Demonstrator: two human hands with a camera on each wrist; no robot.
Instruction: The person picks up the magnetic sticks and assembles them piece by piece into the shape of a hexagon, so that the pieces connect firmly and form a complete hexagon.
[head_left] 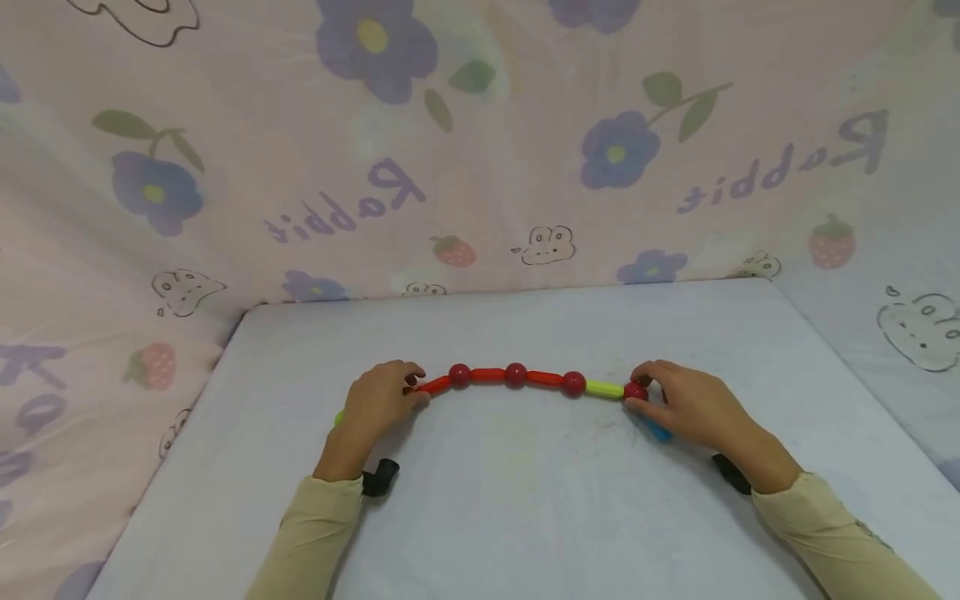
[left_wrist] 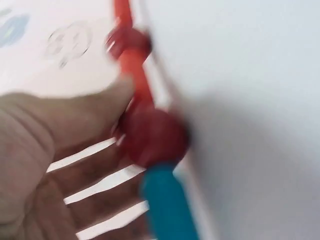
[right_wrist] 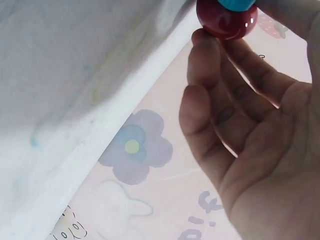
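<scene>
A chain of red balls and coloured rods curves across the white table, with a red rod (head_left: 487,375) in its middle and a yellow-green rod (head_left: 604,389) toward the right. My left hand (head_left: 378,400) pinches the chain's left part, thumb at the joint of a red rod (left_wrist: 136,75) and a red ball (left_wrist: 154,137). A blue rod (left_wrist: 170,205) leads on from that ball. At the other end my right hand (head_left: 690,404) holds a red ball (right_wrist: 227,20) between thumb and fingers; another blue rod (head_left: 660,430) joins it. A green bit (head_left: 339,417) shows beside the left hand.
Black wrist pieces (head_left: 381,477) sit under both wrists. Printed cloth (head_left: 495,167) with flowers and rabbits hangs behind and beside the table (head_left: 510,517). The left wrist view is blurred.
</scene>
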